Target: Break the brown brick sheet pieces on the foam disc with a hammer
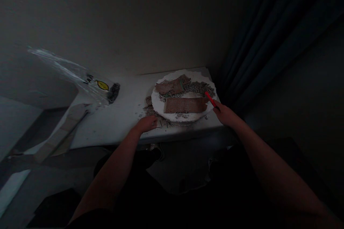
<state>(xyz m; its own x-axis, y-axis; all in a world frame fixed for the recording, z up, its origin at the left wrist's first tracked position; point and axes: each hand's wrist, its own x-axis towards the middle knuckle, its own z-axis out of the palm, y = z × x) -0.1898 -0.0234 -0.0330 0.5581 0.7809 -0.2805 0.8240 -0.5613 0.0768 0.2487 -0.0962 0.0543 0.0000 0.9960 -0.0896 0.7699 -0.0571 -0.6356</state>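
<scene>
Right hand [225, 113] grips red tool [210, 98], long axis pointing 10 o'clock, over white disc [185, 117] at its 3 o'clock rim. Left hand [146, 124] curled on table [118, 121] at the disc's 8; grip unclear. Bare tabletop toward 9, table edge near at 6.

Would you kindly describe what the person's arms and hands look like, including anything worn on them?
The left forearm and right forearm are bare, with no sleeve showing along them. The left hand and right hand are ungloved. No watch, bracelet or ring shows, though the light is too dim to rule out small items.
</scene>
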